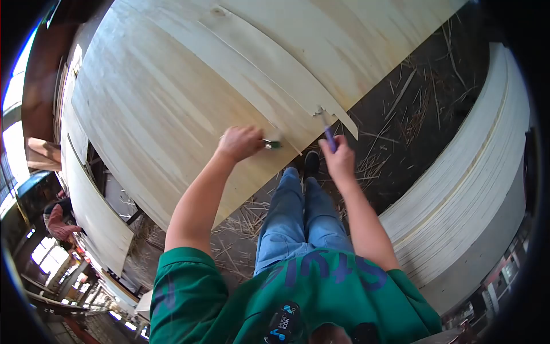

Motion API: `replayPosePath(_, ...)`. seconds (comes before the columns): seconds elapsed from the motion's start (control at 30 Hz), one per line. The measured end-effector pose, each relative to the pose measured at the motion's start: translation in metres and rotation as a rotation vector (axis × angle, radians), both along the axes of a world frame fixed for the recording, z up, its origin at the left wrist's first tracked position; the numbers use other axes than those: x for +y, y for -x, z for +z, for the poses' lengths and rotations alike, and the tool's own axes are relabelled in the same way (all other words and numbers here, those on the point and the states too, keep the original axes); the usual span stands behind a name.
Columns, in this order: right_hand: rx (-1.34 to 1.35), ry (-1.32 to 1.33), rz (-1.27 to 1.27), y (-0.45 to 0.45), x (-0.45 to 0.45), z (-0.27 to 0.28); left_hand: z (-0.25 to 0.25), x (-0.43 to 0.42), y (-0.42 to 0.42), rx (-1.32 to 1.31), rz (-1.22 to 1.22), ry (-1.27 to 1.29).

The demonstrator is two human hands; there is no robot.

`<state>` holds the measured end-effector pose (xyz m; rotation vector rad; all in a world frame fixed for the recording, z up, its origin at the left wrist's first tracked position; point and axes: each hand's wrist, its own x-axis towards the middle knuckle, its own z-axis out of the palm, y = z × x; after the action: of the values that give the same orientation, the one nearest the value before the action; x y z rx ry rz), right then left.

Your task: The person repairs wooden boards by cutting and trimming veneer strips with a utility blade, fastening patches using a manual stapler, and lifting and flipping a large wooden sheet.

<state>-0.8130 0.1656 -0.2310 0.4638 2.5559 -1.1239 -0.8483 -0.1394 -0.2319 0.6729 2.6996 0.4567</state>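
A large pale wood sheet [172,97] spreads out before me, with a loose strip of thin veneer [269,54] lying across it toward the near right edge. My left hand [240,143] is closed over the sheet around a small tool with a shiny metal and dark green end [271,144]; its exact kind is unclear. In my right hand [339,157], just past the sheet's edge, is a purple-handled tool [329,137]. Its small metal head [319,112] is over the near end of the veneer strip, blurred, so I cannot tell whether it touches.
A thick stack of pale sheets [452,223] stands at my right. Wood splinters [418,114] litter the dark floor. More sheets [94,200] lean at the left, near another person in a red top [60,223]. My legs are close to the sheet's edge.
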Motion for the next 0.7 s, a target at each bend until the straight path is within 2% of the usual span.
replayPosePath(0.07, 0.123, -0.199, 0.14, 0.038, 0.022, 0.009, -0.007, -0.05, -0.024, 0.065, 0.38, 0.135)
replayPosePath(0.1, 0.309, -0.259, 0.219, 0.057, 0.027, 0.001, -0.001, -0.073, -0.033, 0.112, 0.561, 0.166)
replayPosePath(0.2, 0.194, -0.39, 0.383, 0.094, 0.008, 0.001, 0.004, -0.131, -0.07, 0.097, 0.922, 0.326)
replayPosePath(0.23, 0.071, -0.378, 0.418, 0.099, -0.001, 0.0, -0.031, -0.165, -0.094, 0.087, 0.922, 0.361)
replayPosePath(0.3, -0.03, -0.362, 0.459, 0.106, -0.006, -0.006, 0.005, -0.161, -0.097, -0.004, 1.03, 0.367)
replayPosePath(0.37, -0.122, -0.309, 0.456, 0.11, -0.004, 0.0, 0.002, -0.18, -0.1, 0.076, 0.982, 0.325)
replayPosePath(0.43, -0.111, -0.226, 0.491, 0.122, 0.005, -0.015, 0.0, -0.212, -0.075, -0.032, 0.981, 0.344)
replayPosePath(0.5, -0.017, -0.214, 0.451, 0.156, -0.01, -0.009, -0.028, -0.256, -0.042, 0.226, 0.987, 0.413)
replayPosePath(0.53, -0.081, -0.21, 0.38, 0.178, -0.025, 0.0, -0.042, -0.276, -0.034, 0.335, 0.989, 0.454)
replayPosePath(0.57, 0.064, -0.2, 0.393, 0.195, -0.038, -0.004, -0.045, -0.293, -0.018, 0.212, 1.08, 0.406)
replayPosePath(0.63, 0.332, -0.393, 0.497, 0.247, -0.073, -0.02, -0.053, -0.327, 0.013, 0.388, 1.088, 0.527)
replayPosePath(0.7, 0.565, -0.219, 0.53, 0.296, -0.141, -0.021, -0.053, -0.359, 0.05, 0.438, 1.124, 0.532)
